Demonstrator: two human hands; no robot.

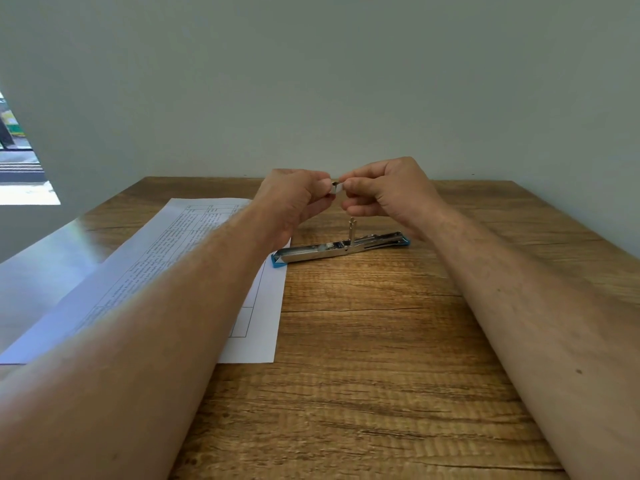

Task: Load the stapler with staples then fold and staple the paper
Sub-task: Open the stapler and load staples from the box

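Observation:
A blue and silver stapler (341, 248) lies opened flat on the wooden table (381, 341), its metal channel facing up and a small metal part standing upright at its hinge. Above it, my left hand (294, 199) and my right hand (388, 192) meet, both pinching a small silver strip of staples (336, 188) between their fingertips. A printed sheet of paper (194, 258) lies flat to the left, its right edge under the stapler's near end and partly hidden by my left forearm.
A pale wall rises straight behind the table's far edge. At the far left a bright opening shows outdoors. Bare wood stretches between my forearms toward the near edge.

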